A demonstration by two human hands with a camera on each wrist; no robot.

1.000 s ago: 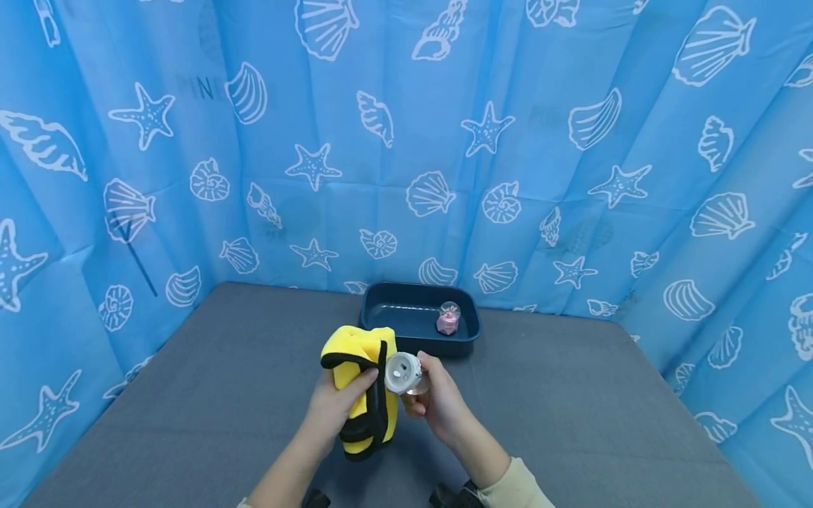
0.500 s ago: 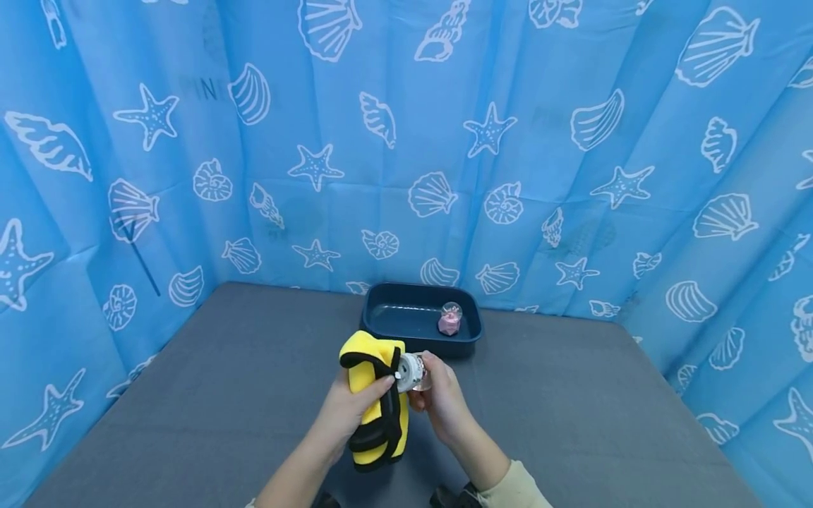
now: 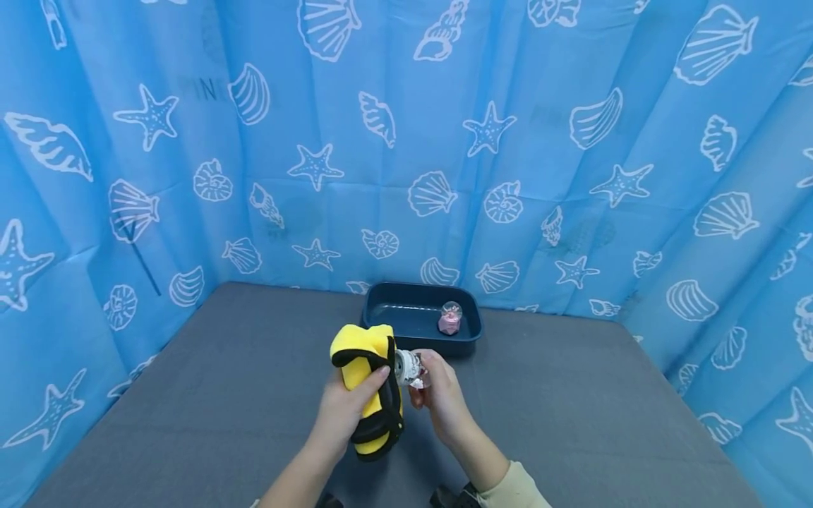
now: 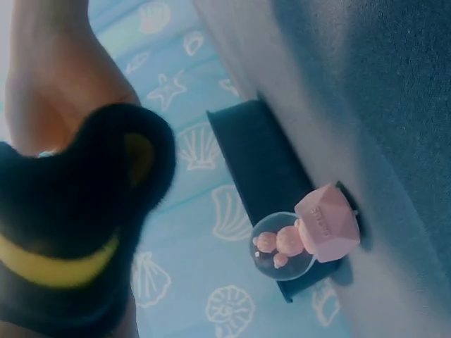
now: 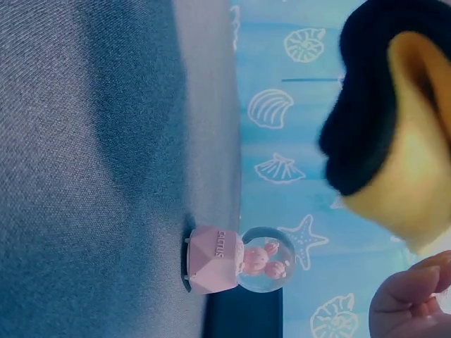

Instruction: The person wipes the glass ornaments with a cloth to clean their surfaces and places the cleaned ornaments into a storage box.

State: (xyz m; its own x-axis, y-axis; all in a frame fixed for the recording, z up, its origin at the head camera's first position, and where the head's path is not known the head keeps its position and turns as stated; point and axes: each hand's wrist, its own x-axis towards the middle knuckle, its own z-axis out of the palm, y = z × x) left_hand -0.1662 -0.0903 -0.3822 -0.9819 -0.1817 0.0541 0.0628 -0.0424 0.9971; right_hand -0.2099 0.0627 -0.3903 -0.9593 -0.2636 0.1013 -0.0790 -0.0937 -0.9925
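In the head view my left hand grips a bunched yellow cloth with black edging, thumb across its front. Beside it my right hand holds a small snow globe by its clear dome. Its white base faces the cloth, right at the black edging. The cloth fills the left of the left wrist view and the upper right of the right wrist view, where fingertips show below it. Both wrist views show a pink snow globe with cactus figures on the table, in front of the tray.
A dark blue tray stands at the back of the grey table, with a pink snow globe in its right part. Behind hangs a blue curtain with white shells and starfish.
The held snow globe's base has turned from facing the camera toward the cloth. The cloth shifted right, then slightly back left. The tray and the globe in it stay put.
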